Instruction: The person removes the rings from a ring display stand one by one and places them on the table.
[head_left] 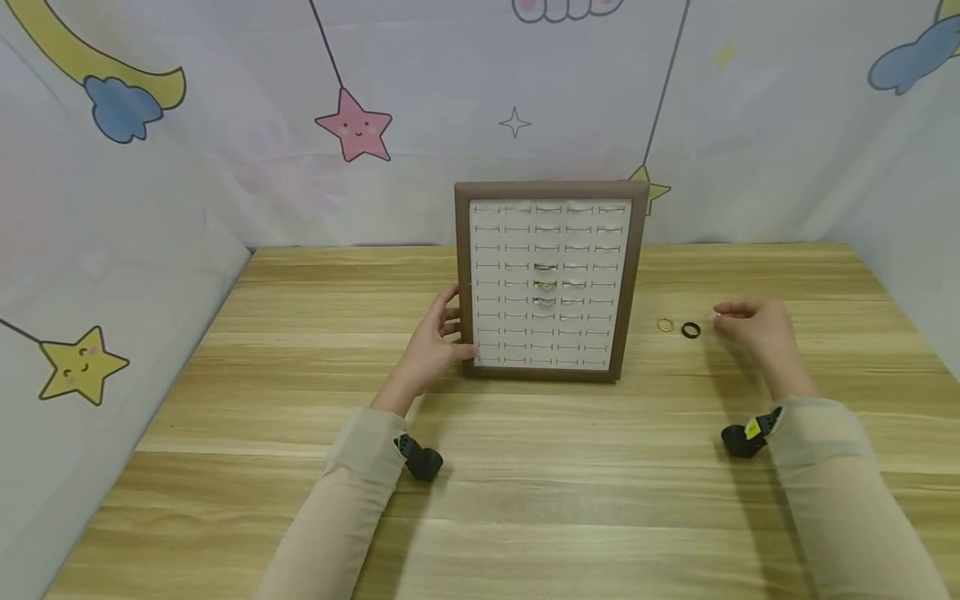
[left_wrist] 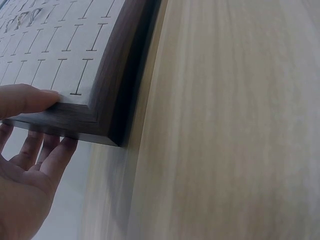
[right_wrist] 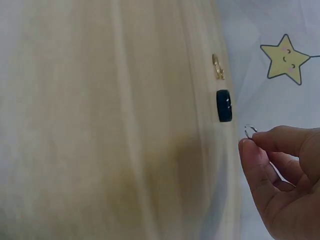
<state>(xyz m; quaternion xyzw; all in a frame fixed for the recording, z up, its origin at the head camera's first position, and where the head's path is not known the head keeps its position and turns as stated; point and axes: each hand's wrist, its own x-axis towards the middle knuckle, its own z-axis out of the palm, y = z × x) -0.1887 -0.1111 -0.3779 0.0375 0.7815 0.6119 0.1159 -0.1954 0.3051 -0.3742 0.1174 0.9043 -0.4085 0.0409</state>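
A framed ring display board (head_left: 506, 358) with rows of slits stands upright on the table, a few rings sitting in its middle column. My left hand (head_left: 431, 346) grips its lower left edge. In the left wrist view the thumb lies on the front of the brown frame (left_wrist: 107, 95) and the fingers are behind it. My right hand (head_left: 761, 333) pinches a thin silver ring (right_wrist: 246, 131) between thumb and forefinger. To the left of that hand, a black ring (head_left: 691, 331) and a gold ring (head_left: 664, 325) lie on the table.
The wooden table (head_left: 525, 483) reaches back to a pale cloth backdrop (head_left: 420, 192) with printed stars, and cloth also hangs at both sides. A small black camera is strapped to each wrist.
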